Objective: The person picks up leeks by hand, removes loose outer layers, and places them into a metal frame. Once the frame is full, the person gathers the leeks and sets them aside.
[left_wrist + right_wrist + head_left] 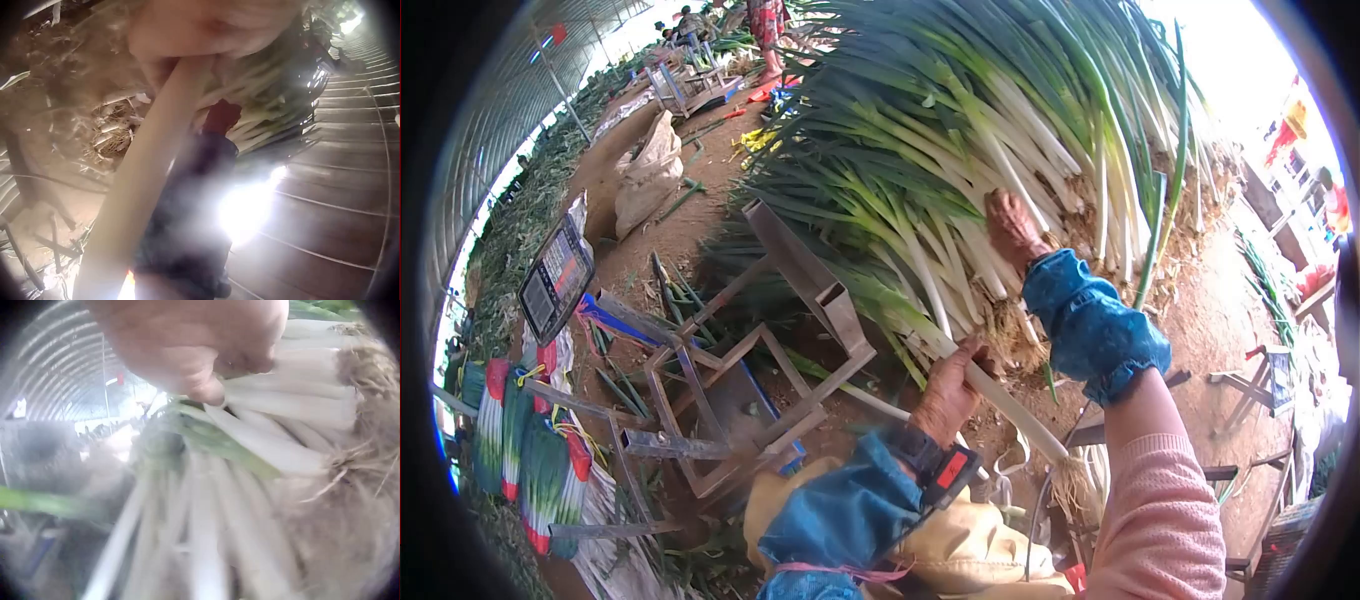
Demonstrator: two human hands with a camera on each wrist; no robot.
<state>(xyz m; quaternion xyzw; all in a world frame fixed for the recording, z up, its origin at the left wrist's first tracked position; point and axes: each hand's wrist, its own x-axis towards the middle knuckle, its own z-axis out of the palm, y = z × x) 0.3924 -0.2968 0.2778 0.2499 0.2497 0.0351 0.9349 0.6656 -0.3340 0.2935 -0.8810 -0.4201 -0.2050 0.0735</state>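
Observation:
My left hand (948, 392) grips a thick leek (1017, 415) by its white stalk. The leek slants down to the right across the head view, its roots (1072, 490) hanging over my lap. In the left wrist view the pale stalk (147, 156) runs out from under my fingers. My right hand (1012, 228) reaches onto a big heap of leeks (1000, 140). Its thumb and fingers bend over white stalks (290, 403) in the right wrist view; whether they hold one I cannot tell. Blue sleeve covers (1090, 320) reach to both wrists.
A metal frame (770, 350) stands left of my left hand, by a scale display (557, 275). Bundled leeks with red bands (555, 480) lie at far left. A pale sack (650, 175) and another person (768, 35) are farther back. Metal stands (1260, 385) are at right.

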